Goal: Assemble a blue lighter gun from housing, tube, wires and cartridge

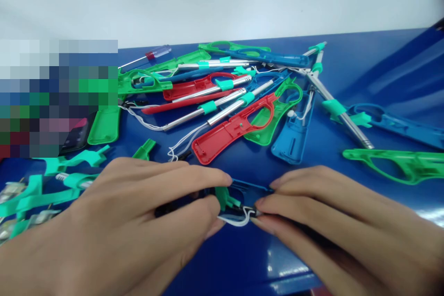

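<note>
My left hand (149, 208) is closed, thumb and forefinger against a small green plastic piece (222, 198); most of what lies under its palm is hidden. Opposite it, my right hand (322, 222) pinches the black end of a wire lead (255, 212). A white wire (237, 222) loops from under the left fingers to that black end. Between and behind the fingertips shows part of a blue plastic lighter half-shell (246, 186), mostly covered by my hands.
Beyond my hands lie a red lighter half-shell (236, 125), green and blue half-shells, and several wired metal tubes (225, 106) with teal clips. Teal plastic pieces (31, 199) are at left, a dark phone (78, 134) behind them. A screwdriver (149, 55) lies at the back.
</note>
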Demonstrator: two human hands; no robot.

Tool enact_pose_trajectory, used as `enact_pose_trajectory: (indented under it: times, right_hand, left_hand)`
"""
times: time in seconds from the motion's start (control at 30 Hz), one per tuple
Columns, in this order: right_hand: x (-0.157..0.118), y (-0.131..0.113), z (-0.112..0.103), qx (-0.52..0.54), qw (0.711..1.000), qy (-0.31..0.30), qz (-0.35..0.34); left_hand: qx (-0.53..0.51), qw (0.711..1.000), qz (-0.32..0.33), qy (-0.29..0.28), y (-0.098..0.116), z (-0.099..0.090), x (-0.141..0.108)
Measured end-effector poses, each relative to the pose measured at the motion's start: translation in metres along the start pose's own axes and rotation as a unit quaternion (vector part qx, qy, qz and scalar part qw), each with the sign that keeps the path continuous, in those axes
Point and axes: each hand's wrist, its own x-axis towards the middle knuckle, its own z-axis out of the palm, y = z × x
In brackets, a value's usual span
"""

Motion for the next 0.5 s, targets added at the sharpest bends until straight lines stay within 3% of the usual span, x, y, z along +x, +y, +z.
enact_pose_trajectory:
  times: [0.23, 0.5]
  right_hand:
    - [-0.0031, -0.0026, -0.0013, 0.033, 0.999, 0.01, 0.041]
    - [-0.0041, -0.0033, -0.0053, 0.013, 0.999, 0.024, 0.037]
  left_hand:
    - [0.028, 0.999, -0.008, 0.015, 0.0008, -0.0005, 0.0015]
    - [0.076, 0.997, 0.012, 0.032, -0.0019, 0.001, 0.0051]
